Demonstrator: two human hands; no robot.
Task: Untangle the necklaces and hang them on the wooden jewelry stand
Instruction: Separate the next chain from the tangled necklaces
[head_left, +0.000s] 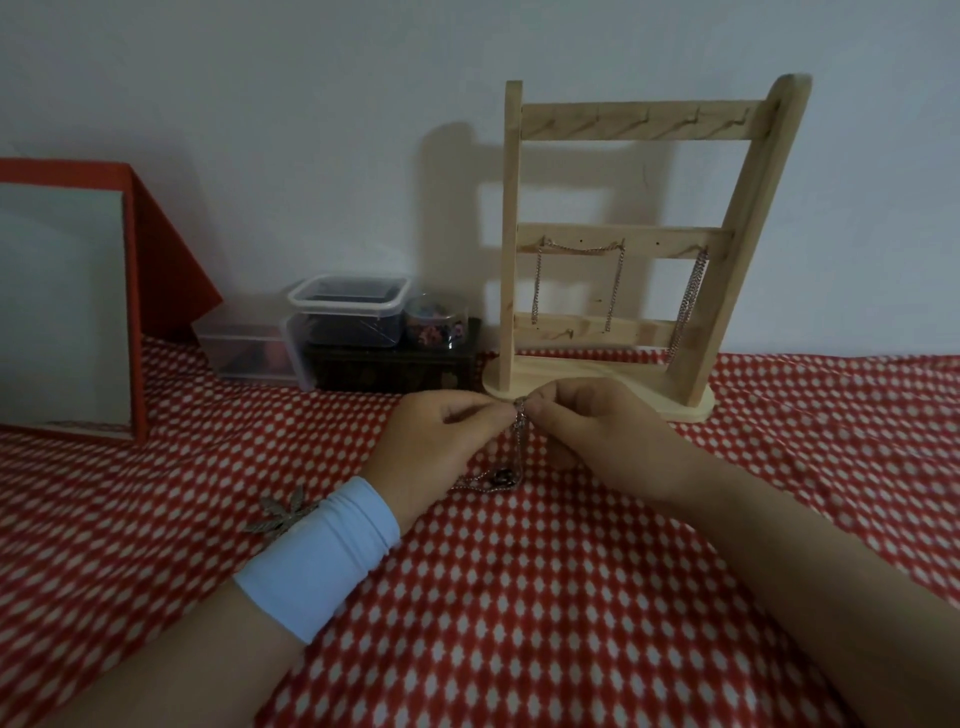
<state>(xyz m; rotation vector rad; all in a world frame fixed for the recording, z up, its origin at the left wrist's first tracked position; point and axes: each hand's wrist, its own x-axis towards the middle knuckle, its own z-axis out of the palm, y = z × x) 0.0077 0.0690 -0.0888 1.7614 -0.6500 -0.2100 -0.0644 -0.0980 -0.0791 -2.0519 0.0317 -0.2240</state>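
From the head camera, the left hand (444, 431) and right hand (582, 423) both pinch one silver chain necklace (511, 457) just before the wooden jewelry stand (613, 244); its tangled lower end (pendant included) lies on the red patterned cloth (571, 597); two hung chains (576, 283) drape from the middle bar.

A plain pale wall (260, 78) rises beyond the left grip (447, 431), dimly lit, with a soft shadow (457, 208) thrown across it. A red cloth (571, 597) patterned with white diamonds spreads beneath and around the grip. Far to its left leans a red-framed mirror (62, 301). Closer in, against the wall, clear plastic boxes (348, 312) sit with a dark patterned box (395, 369).
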